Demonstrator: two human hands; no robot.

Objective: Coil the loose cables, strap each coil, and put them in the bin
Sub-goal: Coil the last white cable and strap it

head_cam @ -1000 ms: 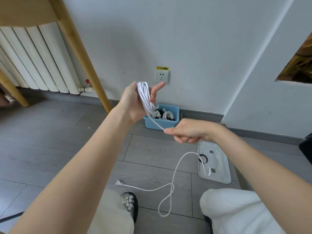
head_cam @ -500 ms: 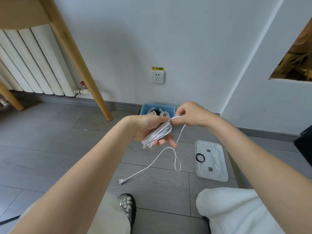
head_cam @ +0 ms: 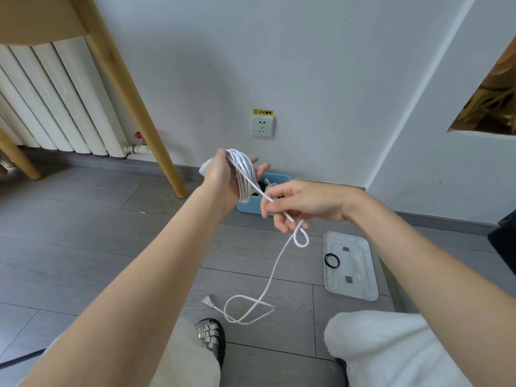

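Left hand [head_cam: 223,177] wears a nearly finished thin white cable coil [head_cam: 242,174], fingers straight; right hand [head_cam: 304,203] pinches the loose tail. Strapping and the blue plastic bin [head_cam: 248,209] remain.

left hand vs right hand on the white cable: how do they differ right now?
The left hand is raised, with the wound white cable coil looped around it; the right hand sits lower and pinches only a single strand. The left hand's fingers are spread straight; the right hand's fingers are curled. Both are touching the same cable.
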